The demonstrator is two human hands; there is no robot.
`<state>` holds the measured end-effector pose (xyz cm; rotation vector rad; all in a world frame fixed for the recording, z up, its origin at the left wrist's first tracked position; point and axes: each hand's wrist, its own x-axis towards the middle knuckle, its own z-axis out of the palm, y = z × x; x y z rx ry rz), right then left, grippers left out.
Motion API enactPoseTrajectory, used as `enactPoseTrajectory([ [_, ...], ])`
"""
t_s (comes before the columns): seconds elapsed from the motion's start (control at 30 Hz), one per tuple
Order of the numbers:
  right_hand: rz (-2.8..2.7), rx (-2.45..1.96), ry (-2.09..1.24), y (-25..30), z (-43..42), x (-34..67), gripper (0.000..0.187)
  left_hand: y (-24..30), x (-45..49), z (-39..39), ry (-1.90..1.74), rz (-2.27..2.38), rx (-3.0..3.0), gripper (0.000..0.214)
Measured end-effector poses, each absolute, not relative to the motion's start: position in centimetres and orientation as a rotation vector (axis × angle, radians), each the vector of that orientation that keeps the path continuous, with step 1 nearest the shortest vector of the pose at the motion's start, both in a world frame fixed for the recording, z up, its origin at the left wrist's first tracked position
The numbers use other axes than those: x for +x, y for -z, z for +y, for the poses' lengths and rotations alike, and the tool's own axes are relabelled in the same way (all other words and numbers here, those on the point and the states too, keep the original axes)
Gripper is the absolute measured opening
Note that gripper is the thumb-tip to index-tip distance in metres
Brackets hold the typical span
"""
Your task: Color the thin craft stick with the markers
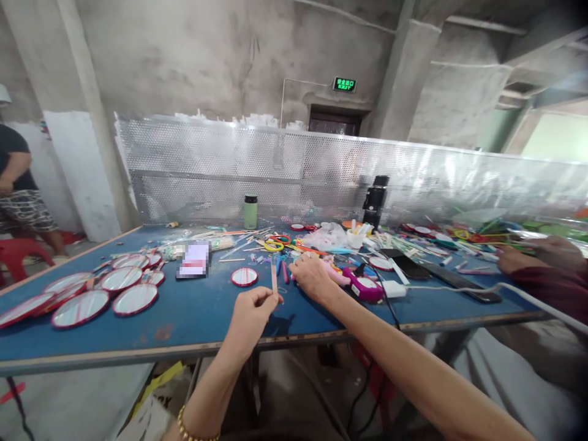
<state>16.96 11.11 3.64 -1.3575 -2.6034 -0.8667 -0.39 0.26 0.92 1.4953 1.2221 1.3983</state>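
Flat wooden stick (274, 277) pinched by lower end in our left hand (253, 313), thumb against fingers, over blue table (193, 318), just right of red-rimmed disc (244, 277). Our right hand (313, 277) in clutter by purple marker (285, 272), fingers curled; can't tell if grasping. Risks: one-end pinch loosening, stick twists or drops; reach drifting right snags black cord (390, 305).

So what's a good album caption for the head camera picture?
Over a cluttered blue table, the left hand holds a flat stick near a red-rimmed disc.
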Motion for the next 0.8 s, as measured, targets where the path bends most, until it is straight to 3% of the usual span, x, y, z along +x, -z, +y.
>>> enactPoseTrajectory([
  [0.27, -2.663, -1.277, 0.862, -4.7, 11.1, 17.6, 0.023, -1.1, -0.4, 0.3, -1.406, 1.167, 1.442, 0.033],
  [0.8, -3.027, -0.636, 0.964, -6.2, 12.4, 16.5, 0.017, -1.3, -1.9, 1.1, -1.39, 1.121, 1.407, 0.032],
])
